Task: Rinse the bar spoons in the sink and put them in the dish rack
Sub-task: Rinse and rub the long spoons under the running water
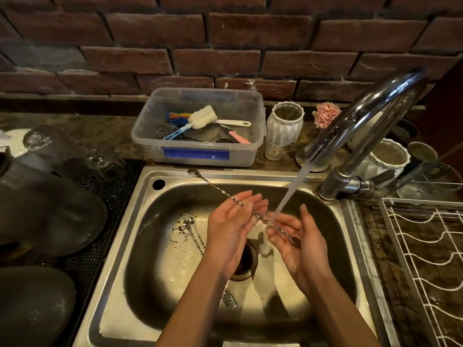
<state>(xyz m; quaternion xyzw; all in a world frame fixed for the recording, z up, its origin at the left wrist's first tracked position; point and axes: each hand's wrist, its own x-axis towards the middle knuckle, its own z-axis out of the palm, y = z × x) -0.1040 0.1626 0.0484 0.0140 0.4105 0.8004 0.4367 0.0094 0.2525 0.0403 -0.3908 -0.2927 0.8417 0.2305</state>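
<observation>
Over the steel sink [350,246], a long twisted bar spoon [215,187] lies across both palms, its bowl pointing to the far left. My left hand [233,226] supports its middle with the fingers loosely curled. My right hand [298,241] cradles the other end. Water from the chrome faucet [370,118] streams onto the spoon's stem between the hands. More bar spoons [194,232] lie on the sink floor left of the drain [246,261], partly hidden by my left forearm. The white wire dish rack [431,259] stands to the right of the sink.
A clear plastic tub [200,149] holding brushes and scourers sits behind the sink. White jars [284,123] and glasses crowd the counter near the faucet base. Upturned glassware [50,209] rests on a black mat at the left. Brick wall behind.
</observation>
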